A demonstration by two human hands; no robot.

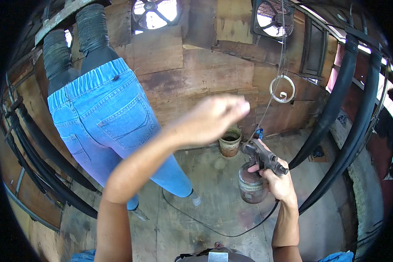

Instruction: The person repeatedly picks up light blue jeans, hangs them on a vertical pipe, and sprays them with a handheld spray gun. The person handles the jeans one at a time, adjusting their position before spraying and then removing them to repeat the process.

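Observation:
Blue jeans (105,105) hang upside-up on a black leg form (96,37) at the left, their waistband elastic and their legs filled out. My right hand (278,185) is wrapped round a spray gun (266,158), whose dirty round cup (251,185) hangs below it. The gun points away from me, toward the far wall. My left hand (218,115) is raised in the middle, in front of the jeans' right side and apart from the gun. Motion smears its fingers, and its forearm covers part of the jeans' leg.
A thin dark hose (222,235) curves over the stained floor. A worn bucket (230,142) stands by the patched wooden wall (196,74), under a fan (155,13). A white ring (282,89) hangs on a cord. More black leg forms (340,96) flank me on both sides.

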